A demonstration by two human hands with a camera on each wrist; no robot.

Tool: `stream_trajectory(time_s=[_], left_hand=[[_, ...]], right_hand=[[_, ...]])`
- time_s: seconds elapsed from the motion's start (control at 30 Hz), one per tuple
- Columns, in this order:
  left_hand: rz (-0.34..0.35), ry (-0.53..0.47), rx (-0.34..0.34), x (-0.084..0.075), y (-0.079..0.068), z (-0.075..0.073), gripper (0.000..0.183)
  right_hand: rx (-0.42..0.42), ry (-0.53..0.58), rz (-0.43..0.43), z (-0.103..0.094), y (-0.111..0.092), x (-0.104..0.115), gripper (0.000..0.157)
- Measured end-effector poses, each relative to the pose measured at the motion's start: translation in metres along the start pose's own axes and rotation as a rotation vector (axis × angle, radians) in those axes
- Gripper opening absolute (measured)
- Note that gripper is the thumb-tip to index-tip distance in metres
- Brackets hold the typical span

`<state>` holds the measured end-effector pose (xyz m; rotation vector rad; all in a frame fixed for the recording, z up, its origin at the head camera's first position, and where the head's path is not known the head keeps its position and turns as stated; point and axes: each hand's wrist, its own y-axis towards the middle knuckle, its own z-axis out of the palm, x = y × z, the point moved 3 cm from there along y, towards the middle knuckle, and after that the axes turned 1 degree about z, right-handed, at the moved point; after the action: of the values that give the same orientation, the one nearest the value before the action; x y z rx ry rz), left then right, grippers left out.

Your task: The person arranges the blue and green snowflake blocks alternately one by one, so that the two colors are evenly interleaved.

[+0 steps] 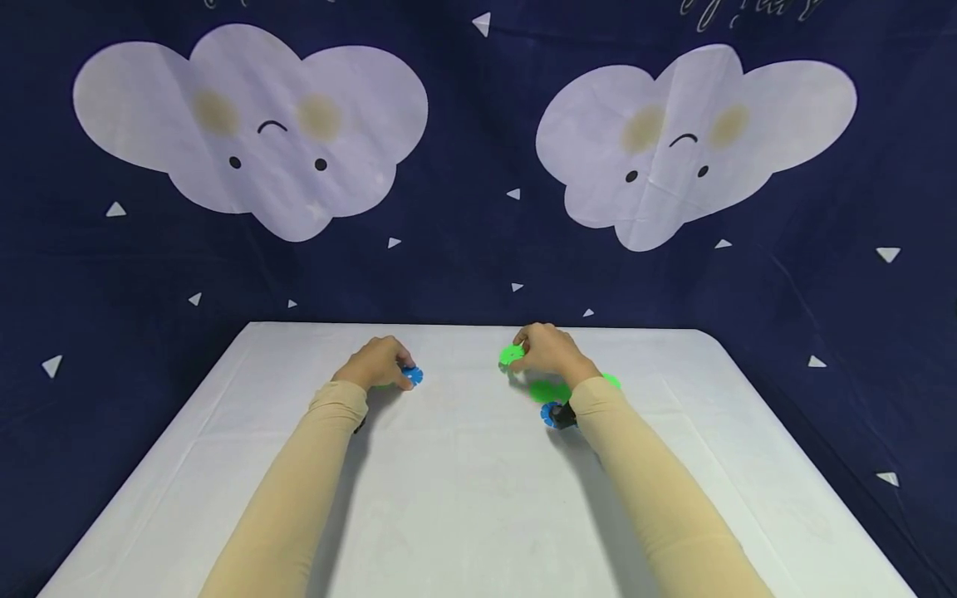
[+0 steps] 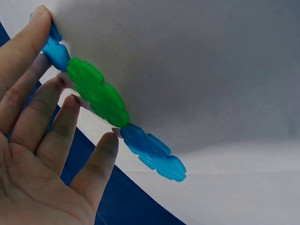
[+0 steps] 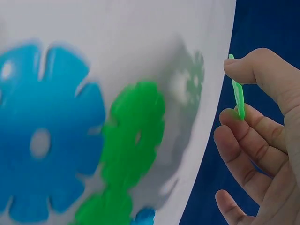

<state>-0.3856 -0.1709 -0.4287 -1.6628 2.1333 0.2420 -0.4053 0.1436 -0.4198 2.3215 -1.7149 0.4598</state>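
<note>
My left hand (image 1: 377,361) pinches a blue notched disc (image 1: 412,376) between thumb and fingers above the white table's left half. In the left wrist view that blue disc (image 2: 57,55) is joined edge to edge with a green notched disc (image 2: 97,93), and a second blue disc (image 2: 152,152) follows at the other end of the row. Farther right, my right hand (image 1: 549,347) holds a single green notched disc (image 1: 512,355). The right wrist view shows this green disc (image 3: 237,93) edge-on between thumb and fingertips, its shadow falling on the tabletop.
Near my right forearm are two green discs (image 1: 542,391), a blue disc (image 1: 550,414) and another green disc (image 1: 611,381), partly hidden by the arm. A white cloth (image 1: 456,498) covers the table. Behind it hangs a dark blue curtain (image 1: 478,166) with clouds.
</note>
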Motion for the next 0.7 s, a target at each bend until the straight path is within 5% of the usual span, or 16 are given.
stream_trajectory(time_s=[0.7], left_hand=[[-0.017, -0.01, -0.002, -0.001, 0.0, -0.002, 0.039]], right_hand=[[0.023, 0.061, -0.074, 0.025, 0.013, 0.055, 0.048]])
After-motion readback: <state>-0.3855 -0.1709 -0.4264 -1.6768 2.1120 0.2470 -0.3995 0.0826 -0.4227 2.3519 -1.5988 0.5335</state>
